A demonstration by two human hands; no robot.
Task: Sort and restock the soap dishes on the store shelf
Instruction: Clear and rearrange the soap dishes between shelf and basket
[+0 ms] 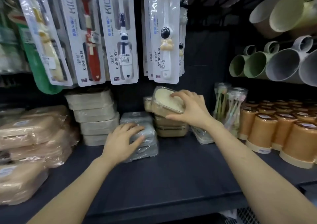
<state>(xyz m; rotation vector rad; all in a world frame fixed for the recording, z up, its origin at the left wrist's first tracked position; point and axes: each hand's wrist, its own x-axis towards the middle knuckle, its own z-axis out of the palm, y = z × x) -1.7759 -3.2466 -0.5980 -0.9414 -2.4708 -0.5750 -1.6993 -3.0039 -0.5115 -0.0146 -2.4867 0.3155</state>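
Head view: left hand (123, 141) lies on the top grey soap dish (151, 136) of a wrapped pile mid-shelf (171, 172), fingers and thumb curled round it. Right hand (190, 110) grips a tilted cream soap dish (166, 100) over the tan stack (169, 129), nearer the shelf's back edge.

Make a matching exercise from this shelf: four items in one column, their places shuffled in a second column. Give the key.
Items
1. cream-topped soap dish
2. grey-blue soap dishes
3. orange cups
4. green mugs

Places
A. on their sides, upper right, above the shelf
B. stacked mid-shelf under the left hand
C. standing at the shelf's right end
D. tilted in the right hand, above the brown stack

Pairs: 1-D, 2-B, 3-C, 4-A
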